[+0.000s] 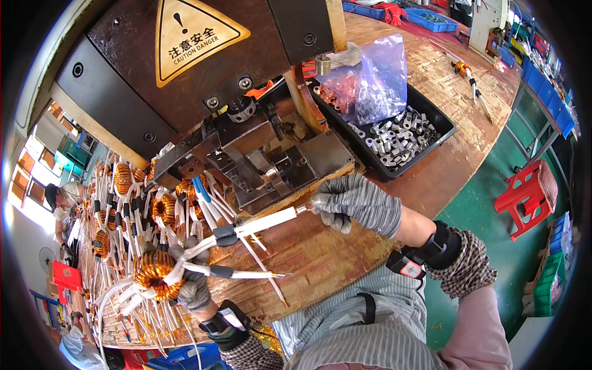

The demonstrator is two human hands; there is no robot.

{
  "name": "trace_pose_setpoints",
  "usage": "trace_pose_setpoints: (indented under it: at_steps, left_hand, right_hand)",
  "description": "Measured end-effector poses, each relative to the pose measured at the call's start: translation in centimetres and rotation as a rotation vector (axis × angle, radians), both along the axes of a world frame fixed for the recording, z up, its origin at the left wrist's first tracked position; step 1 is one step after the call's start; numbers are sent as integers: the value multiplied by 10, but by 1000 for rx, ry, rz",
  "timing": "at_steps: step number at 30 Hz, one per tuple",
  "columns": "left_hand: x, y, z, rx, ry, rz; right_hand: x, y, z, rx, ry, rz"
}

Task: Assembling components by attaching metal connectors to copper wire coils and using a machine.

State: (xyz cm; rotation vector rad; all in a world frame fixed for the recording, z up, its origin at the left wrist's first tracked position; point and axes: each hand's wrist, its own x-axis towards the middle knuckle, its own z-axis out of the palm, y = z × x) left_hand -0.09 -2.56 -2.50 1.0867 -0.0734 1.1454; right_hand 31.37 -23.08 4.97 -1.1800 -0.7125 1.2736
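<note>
My left hand (195, 291), in a grey glove, is closed round the white leads where they leave a toroidal coil (158, 275) wound with orange copper wire. One white-sleeved lead (271, 221) with a dark band runs up to the right. My gloved right hand (356, 206) pinches the tip of that lead, where a bit of bare metal shows; whether a lug sits on it is hidden by the fingers. A second lead (246, 274) of the coil points right, its bare end free. Just beyond both hands stands a press with a metal die (271, 176).
Many similar coils (163, 208) with white leads are heaped on the left. Right of the press, a black tray (425, 154) holds metal cable lugs (398, 139) and a plastic bag (379, 80). Another coil (461, 69) lies far right on the wooden table. A red stool (524, 197) stands on the green floor.
</note>
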Motion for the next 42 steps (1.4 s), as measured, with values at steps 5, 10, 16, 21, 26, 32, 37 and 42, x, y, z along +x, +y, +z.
trace_pose_setpoints:
  at_steps: [5, 10, 16, 21, 26, 32, 37, 42]
  left_hand:
    - [-113, 92, -81, 147, 643, 78]
    - [-62, 45, -34, 142, 675, 287]
    - [12, 2, 38, 228, 41, 53]
    - [-8, 40, 22, 97, 208, 200]
    - [-2, 40, 18, -13, -4, 103]
    - [-14, 44, 7, -34, 82, 120]
    - [-11, 43, 6, -96, 29, 83]
    - [3, 34, 19, -6, 18, 24]
  right_hand:
    - [14, 11, 4, -46, -14, 61]
    - [21, 20, 4, -58, -15, 69]
    - [20, 40, 9, -76, -24, 77]
    - [25, 60, 14, -77, -96, 69]
    - [20, 71, 26, -172, -184, 62]
    - [21, 72, 21, -115, -232, 86]
    - [20, 70, 21, -53, -359, 53]
    - [23, 71, 18, -76, -324, 61]
